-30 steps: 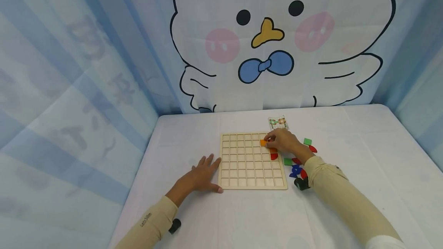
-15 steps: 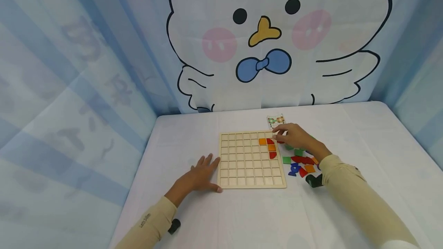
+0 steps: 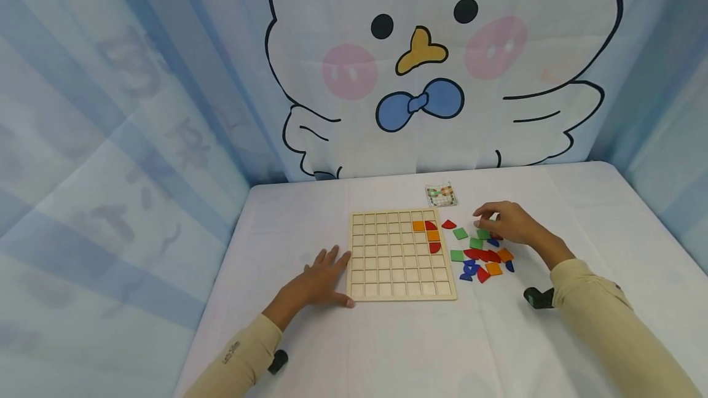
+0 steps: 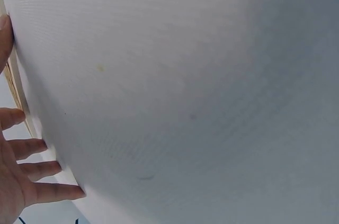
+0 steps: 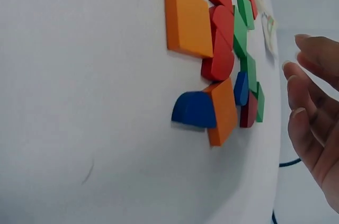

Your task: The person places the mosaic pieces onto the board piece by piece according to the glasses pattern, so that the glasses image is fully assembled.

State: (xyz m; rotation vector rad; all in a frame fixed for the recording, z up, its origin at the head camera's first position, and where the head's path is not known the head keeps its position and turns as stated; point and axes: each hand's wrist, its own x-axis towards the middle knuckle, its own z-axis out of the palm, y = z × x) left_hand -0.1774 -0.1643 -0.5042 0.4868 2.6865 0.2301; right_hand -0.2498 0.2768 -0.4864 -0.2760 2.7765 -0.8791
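Note:
My left hand (image 3: 322,279) lies with spread fingers against the left edge of a wooden grid board (image 3: 387,272). Near the board's upper right, its cells hold an orange square (image 3: 418,226), a red quarter-round piece (image 3: 430,225), a second orange square (image 3: 433,236) and another red piece (image 3: 435,247). Over the far part of the loose pieces hovers my right hand (image 3: 511,223), its fingers loosely bent. In the right wrist view no piece shows between those fingers, which stay apart from the green squares (image 5: 239,32) and red pieces (image 5: 219,60).
Several loose pieces lie right of the board, among them a green square (image 3: 456,255), an orange square (image 3: 493,269) and a blue piece (image 5: 194,109). A small printed pattern card (image 3: 441,195) lies behind the board. A patterned curtain (image 3: 409,146) rises beyond the table.
My right hand has left the orange square at the board's upper right and moved right, over the loose pieces. The left hand stays at the board's edge.

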